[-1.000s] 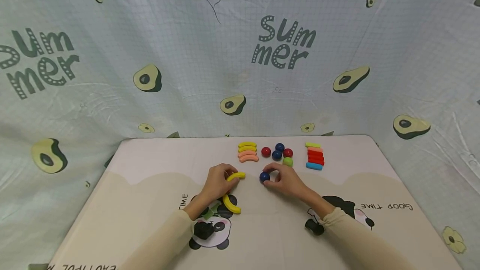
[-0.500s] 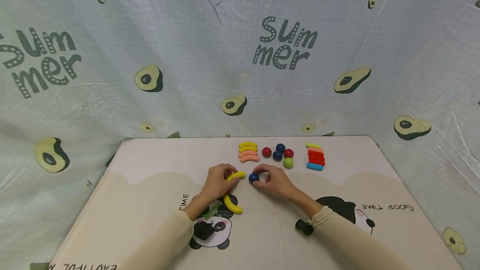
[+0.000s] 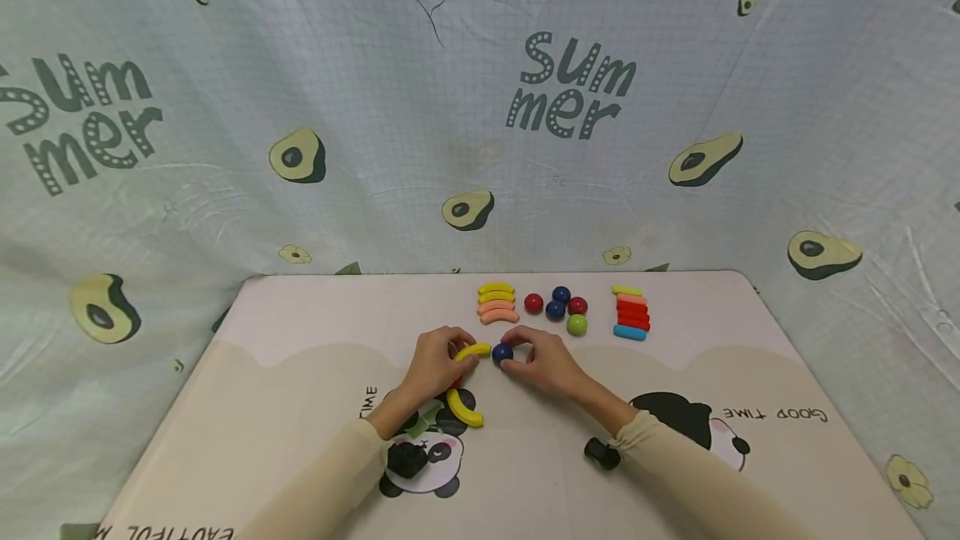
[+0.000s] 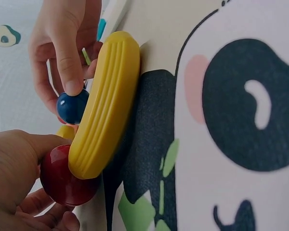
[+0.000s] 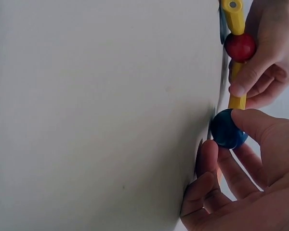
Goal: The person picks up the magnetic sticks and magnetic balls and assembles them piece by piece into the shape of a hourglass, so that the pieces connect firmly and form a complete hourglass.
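My left hand (image 3: 435,363) pinches a ribbed yellow curved stick (image 3: 476,350) between thumb and fingers. A shiny red ball (image 5: 240,47) joins its near end to a second yellow curved stick (image 3: 465,410), whose free end shows a metal disc in the right wrist view. With thumb and fingertips, my right hand (image 3: 551,365) holds a dark blue ball (image 5: 227,129) at the far end of the gripped stick; the two appear to touch. In the left wrist view the red ball (image 4: 67,178) and second stick (image 4: 106,106) mostly hide the gripped stick.
Behind the hands lie a row of yellow and pink curved sticks (image 3: 497,304), a cluster of red, blue and green balls (image 3: 555,310), and a stack of short coloured straight sticks (image 3: 632,316). The table (image 3: 300,407) has printed pandas and meets a patterned curtain (image 3: 375,107) behind.
My right hand has moved left with the blue ball, closing the gap to the tip of the yellow curved stick. My left hand has stayed nearly still.
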`<state>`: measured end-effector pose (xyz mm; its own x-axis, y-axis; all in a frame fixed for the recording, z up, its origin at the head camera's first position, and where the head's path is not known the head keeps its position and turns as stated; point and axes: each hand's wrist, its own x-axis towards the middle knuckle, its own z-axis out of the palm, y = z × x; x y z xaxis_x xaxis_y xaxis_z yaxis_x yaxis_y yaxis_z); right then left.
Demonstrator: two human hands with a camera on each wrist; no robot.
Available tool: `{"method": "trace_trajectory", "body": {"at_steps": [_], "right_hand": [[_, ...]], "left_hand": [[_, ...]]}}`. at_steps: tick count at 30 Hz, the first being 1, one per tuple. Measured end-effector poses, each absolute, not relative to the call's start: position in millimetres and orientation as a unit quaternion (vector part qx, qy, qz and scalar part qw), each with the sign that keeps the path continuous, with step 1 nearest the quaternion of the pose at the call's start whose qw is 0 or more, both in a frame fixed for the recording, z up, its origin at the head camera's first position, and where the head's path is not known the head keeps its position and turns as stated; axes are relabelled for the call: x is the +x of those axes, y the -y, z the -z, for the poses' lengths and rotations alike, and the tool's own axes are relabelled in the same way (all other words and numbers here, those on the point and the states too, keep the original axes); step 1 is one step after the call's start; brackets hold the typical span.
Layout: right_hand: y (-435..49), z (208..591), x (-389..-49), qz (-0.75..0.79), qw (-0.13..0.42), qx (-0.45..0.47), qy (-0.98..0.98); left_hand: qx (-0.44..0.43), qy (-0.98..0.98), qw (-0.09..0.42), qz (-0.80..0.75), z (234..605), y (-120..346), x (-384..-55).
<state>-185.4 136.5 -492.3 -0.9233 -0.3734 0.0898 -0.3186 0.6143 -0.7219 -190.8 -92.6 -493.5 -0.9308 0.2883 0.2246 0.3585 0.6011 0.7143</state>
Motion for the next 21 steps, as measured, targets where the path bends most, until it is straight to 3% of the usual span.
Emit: {"method": "trace_trajectory", "body": {"at_steps": [21], "right_hand": [[-137.1,495.7,-186.7,0.396,0.032,-0.199,-0.896]], "left_hand": [[-0.219,0.889,0.028,0.402,494.1,91.2,-197.4]]}}
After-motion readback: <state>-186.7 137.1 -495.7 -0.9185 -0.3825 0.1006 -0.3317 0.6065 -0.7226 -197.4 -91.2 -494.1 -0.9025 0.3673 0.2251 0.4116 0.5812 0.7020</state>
